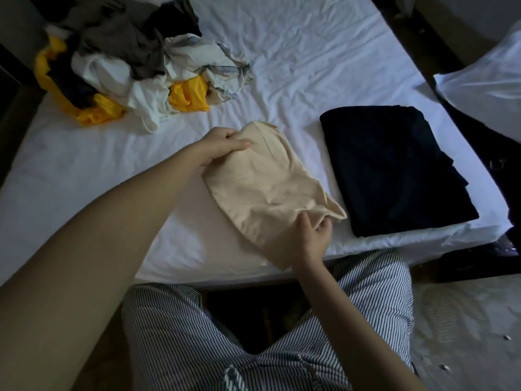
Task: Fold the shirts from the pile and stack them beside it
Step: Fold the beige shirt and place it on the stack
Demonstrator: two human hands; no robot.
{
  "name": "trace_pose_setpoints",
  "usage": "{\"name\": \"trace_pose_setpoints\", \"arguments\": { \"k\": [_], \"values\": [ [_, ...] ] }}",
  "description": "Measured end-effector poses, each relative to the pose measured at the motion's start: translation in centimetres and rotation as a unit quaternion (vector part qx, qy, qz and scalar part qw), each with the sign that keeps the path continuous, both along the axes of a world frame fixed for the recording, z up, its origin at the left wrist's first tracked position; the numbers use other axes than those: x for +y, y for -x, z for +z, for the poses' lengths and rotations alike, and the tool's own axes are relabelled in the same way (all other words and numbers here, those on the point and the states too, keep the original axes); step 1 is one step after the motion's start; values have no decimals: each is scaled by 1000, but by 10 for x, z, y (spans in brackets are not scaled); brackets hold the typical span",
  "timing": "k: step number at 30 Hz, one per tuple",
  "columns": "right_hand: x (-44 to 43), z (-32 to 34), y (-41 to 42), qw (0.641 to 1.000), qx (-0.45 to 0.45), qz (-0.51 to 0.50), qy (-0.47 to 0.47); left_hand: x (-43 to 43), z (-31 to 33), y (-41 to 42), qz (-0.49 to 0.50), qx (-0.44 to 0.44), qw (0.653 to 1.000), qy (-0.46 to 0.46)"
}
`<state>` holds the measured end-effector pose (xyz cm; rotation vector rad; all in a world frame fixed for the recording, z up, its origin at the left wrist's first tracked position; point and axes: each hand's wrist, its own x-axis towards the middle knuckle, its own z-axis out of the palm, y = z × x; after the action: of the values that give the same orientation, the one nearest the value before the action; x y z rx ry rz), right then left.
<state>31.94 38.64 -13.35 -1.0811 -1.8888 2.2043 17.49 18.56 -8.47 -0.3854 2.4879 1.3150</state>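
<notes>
Head view: beige shirt (262, 187) lies between left hand (225, 145) and right hand (313, 238), each pinching an end.

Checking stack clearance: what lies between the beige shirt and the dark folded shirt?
Head view: only a strip of bare white bedsheet lies between the beige shirt and the dark folded shirt, narrowing toward the near edge.

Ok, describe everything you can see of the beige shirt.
The beige shirt is a soft, plain cloth, folded into a rough rectangle, with a stitched seam near its far end. It lies slanted on the white sheet by the bed's near edge. The left hand grips its far corner; the right hand pinches its near corner. The folded dark shirt lies close on its right.
</notes>
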Motion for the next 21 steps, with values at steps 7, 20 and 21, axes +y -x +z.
{"name": "trace_pose_setpoints", "arguments": {
  "k": [7, 20, 21],
  "values": [
    [61, 23, 43, 971, 94, 219, -33, -47, -2, -68, 149, 37, 975, -162],
    [66, -14, 59, 931, -45, 360, -42, -60, -44, -125, 217, -163, 927, -258],
    [65, -14, 60, 931, -41, 361, -40, -58, -44, -124, 211, -177, 927, -256]
  ]
}}
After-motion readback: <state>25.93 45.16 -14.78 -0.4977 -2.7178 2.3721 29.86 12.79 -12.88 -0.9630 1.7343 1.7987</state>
